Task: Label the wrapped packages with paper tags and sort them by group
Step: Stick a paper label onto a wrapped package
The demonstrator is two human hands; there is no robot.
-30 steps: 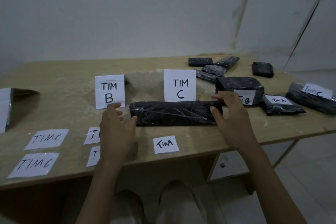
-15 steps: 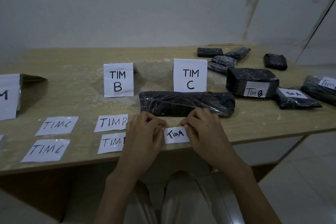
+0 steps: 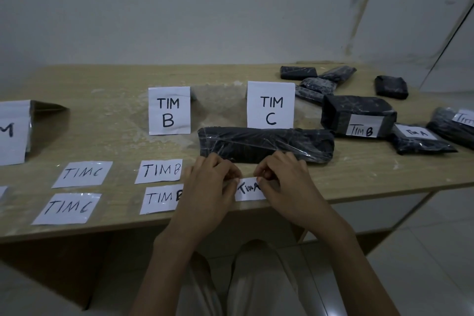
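Note:
A long black wrapped package (image 3: 266, 143) lies on the table in front of the upright "TIM C" sign (image 3: 270, 105). Just below it, near the table's front edge, lies a small paper tag reading "Tim A" (image 3: 249, 189). My left hand (image 3: 209, 187) pinches the tag's left end with curled fingers. My right hand (image 3: 284, 182) pinches its right end. Both hands sit close together, knuckles near the package's front side. The upright "TIM B" sign (image 3: 169, 110) stands to the left.
Loose tags lie at the left front: two "TIM C" (image 3: 82, 174) and two "TIM B" (image 3: 160, 170). Another upright sign (image 3: 14, 132) stands far left. Labelled packages "TIM B" (image 3: 359, 115) and "Tim A" (image 3: 420, 140) lie right, with several unlabelled black packages (image 3: 391, 87) behind.
My hands left the ends of the long package, which stays put, and came down together onto the "Tim A" tag; since half a second ago they have barely moved.

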